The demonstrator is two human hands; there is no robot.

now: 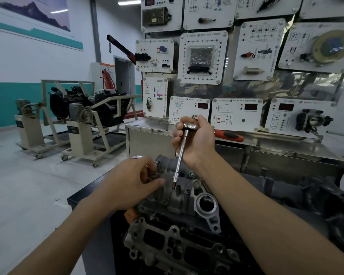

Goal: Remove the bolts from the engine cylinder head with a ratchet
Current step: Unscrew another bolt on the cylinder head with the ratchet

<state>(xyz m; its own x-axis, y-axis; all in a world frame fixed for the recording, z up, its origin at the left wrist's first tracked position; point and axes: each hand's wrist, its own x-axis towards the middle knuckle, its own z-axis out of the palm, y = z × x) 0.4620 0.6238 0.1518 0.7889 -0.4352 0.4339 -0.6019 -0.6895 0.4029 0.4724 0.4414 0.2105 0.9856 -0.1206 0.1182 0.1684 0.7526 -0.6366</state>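
A grey aluminium cylinder head (179, 247) lies on a dark bench in front of me. My right hand (196, 140) grips the head of a ratchet with a red handle (229, 135). A long chrome extension (180, 155) runs down from it, and its dark tip (174, 187) stands just above the top of the cylinder head. My left hand (136, 181) rests on the left upper end of the cylinder head with its fingers curled over the casting and the thumb stretched toward the tip. No bolt shows clearly under the tip.
A stainless steel cabinet (276, 155) stands behind the bench, carrying a wall of white training panels (203, 56). Two engine stands on castors (77, 124) and a red engine crane (121, 48) occupy the floor at the left. Dark engine parts (306, 195) lie to the right.
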